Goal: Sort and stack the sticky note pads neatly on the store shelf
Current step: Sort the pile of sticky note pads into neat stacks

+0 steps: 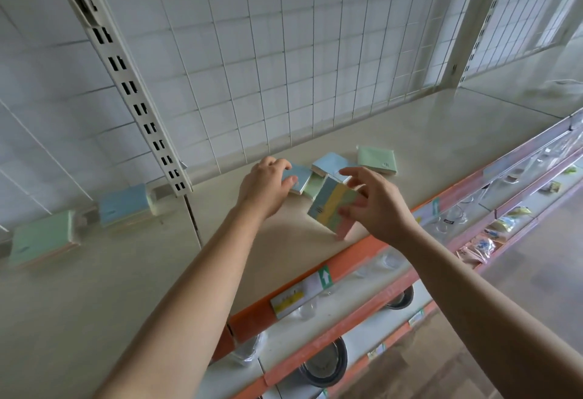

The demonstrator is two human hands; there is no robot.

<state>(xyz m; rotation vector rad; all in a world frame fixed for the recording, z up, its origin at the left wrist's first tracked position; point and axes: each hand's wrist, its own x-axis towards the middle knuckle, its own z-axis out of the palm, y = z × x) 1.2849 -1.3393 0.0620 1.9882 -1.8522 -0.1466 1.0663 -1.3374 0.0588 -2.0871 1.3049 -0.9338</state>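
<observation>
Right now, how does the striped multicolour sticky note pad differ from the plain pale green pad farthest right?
The striped multicolour sticky note pad shows blue, yellow, green and pink bands; the pale green pad is one colour. The striped pad is tilted up; the green pad lies flat. The right hand grips the striped pad; nothing touches the green one. Both are square pads.

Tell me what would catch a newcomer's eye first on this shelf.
Mid-shelf, the right hand holds a tilted, multicolour striped sticky note pad. Just left of it, the left hand grips a blue pad, with a green pad lying flat further back. Below runs the bright orange shelf edge.
</observation>
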